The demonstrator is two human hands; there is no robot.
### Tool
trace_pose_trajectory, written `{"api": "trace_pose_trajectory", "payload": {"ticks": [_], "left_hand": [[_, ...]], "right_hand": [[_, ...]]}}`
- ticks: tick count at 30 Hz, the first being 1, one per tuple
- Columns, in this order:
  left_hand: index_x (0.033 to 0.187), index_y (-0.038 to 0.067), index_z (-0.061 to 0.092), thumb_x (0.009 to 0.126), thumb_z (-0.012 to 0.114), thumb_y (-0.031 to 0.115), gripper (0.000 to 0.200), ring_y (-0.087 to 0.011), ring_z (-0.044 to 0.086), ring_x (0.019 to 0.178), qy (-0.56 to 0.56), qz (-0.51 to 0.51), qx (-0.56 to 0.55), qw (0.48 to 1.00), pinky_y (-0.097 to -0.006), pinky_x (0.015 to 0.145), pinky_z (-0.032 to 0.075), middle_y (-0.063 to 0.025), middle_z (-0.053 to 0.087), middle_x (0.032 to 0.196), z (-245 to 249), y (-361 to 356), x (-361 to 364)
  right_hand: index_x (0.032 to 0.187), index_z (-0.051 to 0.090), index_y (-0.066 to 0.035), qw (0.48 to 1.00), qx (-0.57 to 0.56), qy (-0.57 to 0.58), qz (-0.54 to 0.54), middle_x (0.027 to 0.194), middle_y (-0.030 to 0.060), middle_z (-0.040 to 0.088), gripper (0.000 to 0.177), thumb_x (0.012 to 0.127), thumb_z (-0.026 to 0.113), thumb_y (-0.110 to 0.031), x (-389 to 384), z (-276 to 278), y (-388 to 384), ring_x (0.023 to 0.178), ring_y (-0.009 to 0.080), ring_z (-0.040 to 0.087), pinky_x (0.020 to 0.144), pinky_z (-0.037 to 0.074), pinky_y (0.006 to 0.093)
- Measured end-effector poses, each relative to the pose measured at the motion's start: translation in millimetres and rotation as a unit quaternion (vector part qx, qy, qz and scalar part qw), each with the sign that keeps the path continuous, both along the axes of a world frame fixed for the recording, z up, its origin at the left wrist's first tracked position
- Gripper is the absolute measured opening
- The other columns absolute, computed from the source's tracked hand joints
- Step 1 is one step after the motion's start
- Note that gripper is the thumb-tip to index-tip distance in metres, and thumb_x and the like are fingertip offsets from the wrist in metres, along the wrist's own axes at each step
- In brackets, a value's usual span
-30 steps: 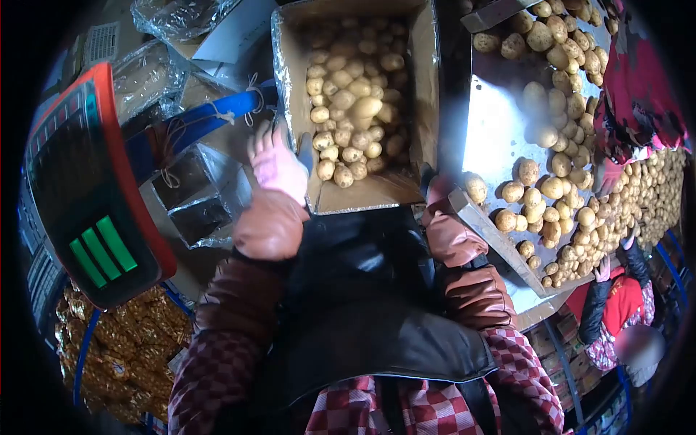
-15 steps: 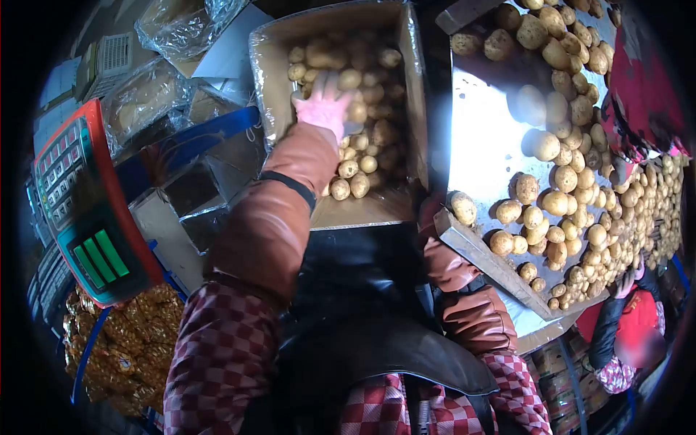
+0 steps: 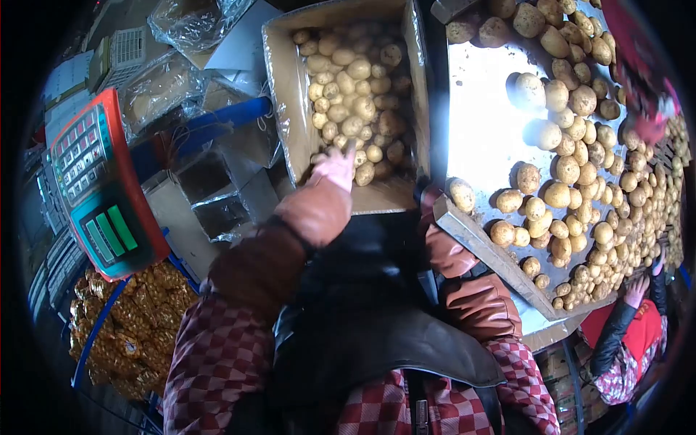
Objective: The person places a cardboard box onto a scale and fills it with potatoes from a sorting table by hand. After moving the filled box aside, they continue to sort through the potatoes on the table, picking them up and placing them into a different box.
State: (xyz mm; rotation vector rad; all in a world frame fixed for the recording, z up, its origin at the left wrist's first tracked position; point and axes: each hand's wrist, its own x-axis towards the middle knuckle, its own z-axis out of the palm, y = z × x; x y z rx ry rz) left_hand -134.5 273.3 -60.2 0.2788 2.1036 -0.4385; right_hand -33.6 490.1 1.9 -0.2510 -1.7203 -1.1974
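My left hand (image 3: 335,168) is low in the cardboard box (image 3: 377,200), at the near end of the potatoes (image 3: 348,90) inside it. Its fingers are stretched out and spread, with the tips right at the potatoes. A brown sleeve cover (image 3: 313,212) runs up that forearm. My right arm, in a matching sleeve cover (image 3: 448,250), reaches forward between the box and the wooden edge board (image 3: 493,254) of the sorting table. The right hand is in dark shadow there, its fingers hidden.
Many loose potatoes (image 3: 557,196) lie on the metal table (image 3: 475,123) at right. Another person's hand (image 3: 637,291) rests at its lower edge; a person in red (image 3: 638,94) stands at upper right. Left are a red-green scale display (image 3: 109,225), a blue bar (image 3: 225,119) and plastic-wrapped cartons (image 3: 163,83).
My left hand has drawn back from the middle of the potatoes to the near end of the box. The view has shifted slightly; my right arm stays put.
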Motion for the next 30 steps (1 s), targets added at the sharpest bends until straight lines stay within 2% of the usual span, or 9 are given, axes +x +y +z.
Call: {"api": "trace_pose_trajectory", "payload": {"ticks": [3, 6, 9, 10, 12, 17, 22, 24, 30], "left_hand": [[0.149, 0.028, 0.035, 0.088, 0.056, 0.009, 0.067, -0.0433, 0.059, 0.11, -0.059, 0.007, 0.1, 0.993, -0.0487, 0.096, 0.049, -0.0239, 0.05, 0.132, 7, -2, -48], [0.142, 0.024, 0.045, 0.083, 0.061, 0.007, 0.063, -0.0411, 0.059, 0.112, 0.096, 0.177, 0.298, 0.933, -0.049, 0.095, 0.05, -0.021, 0.054, 0.129, -3, -27, -54], [0.142, 0.025, 0.046, 0.086, 0.057, 0.01, 0.059, -0.036, 0.058, 0.114, 0.203, 0.094, 0.147, 0.964, -0.0502, 0.093, 0.05, -0.0171, 0.057, 0.126, 39, 17, -88], [0.135, 0.022, 0.048, 0.075, 0.078, 0.026, 0.067, -0.0313, 0.05, 0.122, 0.24, 0.062, 0.142, 0.958, -0.0485, 0.091, 0.048, -0.0125, 0.055, 0.126, 40, 27, -104], [0.128, 0.024, 0.055, 0.076, 0.076, 0.032, 0.057, -0.0288, 0.053, 0.115, 0.359, -0.016, 0.216, 0.908, -0.0467, 0.093, 0.044, -0.0102, 0.058, 0.121, 41, 43, -134], [0.142, 0.028, 0.047, 0.084, 0.069, 0.044, 0.064, -0.0381, 0.022, 0.146, 0.164, 0.01, 0.232, 0.959, -0.0492, 0.116, 0.03, -0.0175, 0.025, 0.157, 14, 72, -148], [0.138, 0.032, 0.051, 0.081, 0.069, 0.024, 0.06, -0.0406, 0.027, 0.142, 0.113, -0.024, 0.274, 0.955, -0.0516, 0.11, 0.037, -0.0165, 0.022, 0.157, 19, 7, -48], [0.136, 0.03, 0.052, 0.081, 0.068, 0.02, 0.059, -0.041, 0.031, 0.139, 0.129, 0.015, 0.256, 0.958, -0.0515, 0.108, 0.039, -0.0162, 0.027, 0.155, 3, -7, -13], [0.138, 0.018, 0.05, 0.086, 0.057, 0.007, 0.053, -0.0386, 0.054, 0.122, 0.06, 0.088, 0.339, 0.935, -0.0456, 0.101, 0.045, -0.0228, 0.045, 0.143, 50, 58, -36]], "right_hand": [[0.048, 0.051, -0.013, 0.998, -0.024, -0.004, 0.055, 0.044, 0.0009, 0.04, 0.046, 0.087, 0.067, -0.031, -16, 9, 6, 0.038, 0.0184, 0.045, 0.041, 0.047, 0.0335], [0.048, 0.05, -0.012, 0.994, 0.024, -0.1, 0.041, 0.044, 0.001, 0.039, 0.045, 0.086, 0.069, -0.028, 11, 16, 9, 0.038, 0.0182, 0.044, 0.041, 0.046, 0.0328], [0.048, 0.048, -0.013, 0.962, 0.095, -0.253, 0.046, 0.045, -0.0004, 0.039, 0.043, 0.086, 0.067, -0.021, 25, 18, 15, 0.038, 0.0166, 0.044, 0.039, 0.045, 0.0315], [0.048, 0.048, -0.013, 0.96, 0.098, -0.258, 0.044, 0.045, -0.0004, 0.039, 0.043, 0.086, 0.067, -0.021, 28, 19, 15, 0.038, 0.0166, 0.044, 0.039, 0.045, 0.0315], [0.05, 0.051, -0.012, 0.945, 0.025, -0.323, 0.037, 0.045, 0.0004, 0.042, 0.039, 0.084, 0.069, -0.017, 27, 28, 10, 0.037, 0.0158, 0.044, 0.039, 0.044, 0.0315], [0.053, 0.056, -0.009, 0.863, -0.064, -0.498, 0.057, 0.047, 0.0029, 0.048, 0.032, 0.08, 0.072, -0.011, 25, 61, 8, 0.037, 0.0163, 0.046, 0.038, 0.045, 0.0312], [0.063, 0.062, -0.012, 0.868, 0.251, -0.422, 0.073, 0.057, 0.0026, 0.051, 0.023, 0.086, 0.066, -0.012, 104, -33, 28, 0.047, 0.0149, 0.052, 0.041, 0.047, 0.0325], [0.062, 0.062, -0.012, 0.8, 0.137, -0.583, 0.026, 0.06, 0.0026, 0.054, 0.025, 0.086, 0.066, -0.011, 49, 34, 10, 0.048, 0.0147, 0.052, 0.042, 0.047, 0.0324], [0.085, 0.064, -0.006, 0.903, -0.104, -0.417, 0.01, 0.07, 0.0064, 0.057, 0.013, 0.093, 0.059, -0.014, 51, 25, 8, 0.061, 0.0177, 0.056, 0.056, 0.051, 0.0301]]}}
